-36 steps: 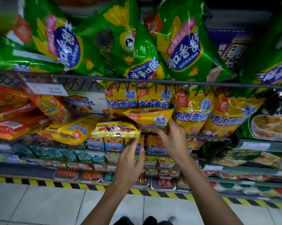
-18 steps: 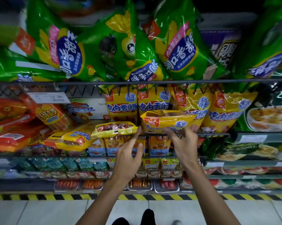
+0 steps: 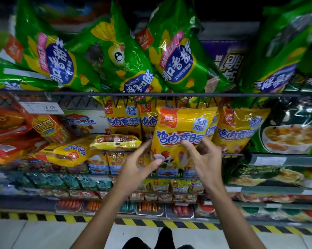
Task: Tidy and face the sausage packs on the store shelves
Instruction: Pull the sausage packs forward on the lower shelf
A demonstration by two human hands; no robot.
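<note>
A yellow sausage pack (image 3: 180, 130) stands upright with its front label facing me, in front of a row of like yellow packs (image 3: 123, 119) on the middle shelf. My right hand (image 3: 203, 157) grips its lower right part, thumb on the front. My left hand (image 3: 137, 164) holds its lower left edge, thumb on the front and fingers reaching behind. Another yellow pack (image 3: 115, 141) lies flat to the left, and one more (image 3: 69, 152) lies tilted beside it.
Big green packs (image 3: 115, 56) lean on the wire shelf (image 3: 151, 94) above. Red packs (image 3: 9, 133) lie at the left, green bowl-print packs (image 3: 291, 133) at the right. Lower shelves hold small packs and trays (image 3: 149, 207). A yellow-black floor stripe (image 3: 43, 217) runs below.
The pack in my hands went from lying flat to standing upright with its label facing out. My left hand left the flat pack at the left and came onto this one.
</note>
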